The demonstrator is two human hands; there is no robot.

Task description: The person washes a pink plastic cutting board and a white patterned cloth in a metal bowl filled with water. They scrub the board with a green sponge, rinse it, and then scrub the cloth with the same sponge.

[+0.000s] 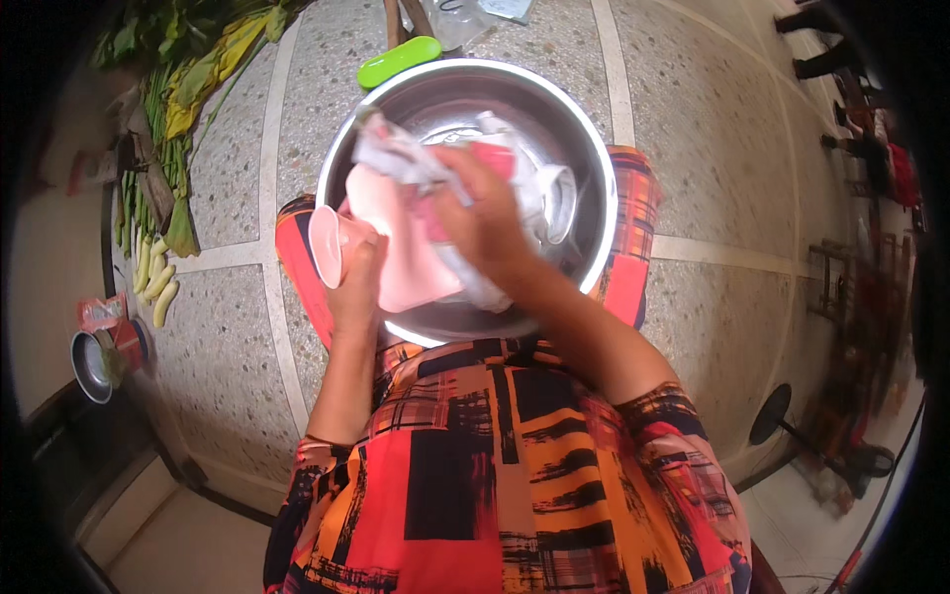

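A large round metal basin stands between my knees. My left hand, at its left side, grips a pink plastic piece with an oval, cup-like end. A pink board-like panel slants from that hand into the basin; whether the two are one piece I cannot tell. Over the panel, my right hand is blurred and holds a bunched white and red cloth. More white cloth lies in the basin. Near its right wall is a white ring-shaped thing, hard to identify.
A bright green oblong plastic item lies by the basin's far rim on the speckled floor. Leafy green stalks and several pale yellow-green long vegetables or fruits lie left. A small metal bowl sits lower left; a dark pedestal stand lower right.
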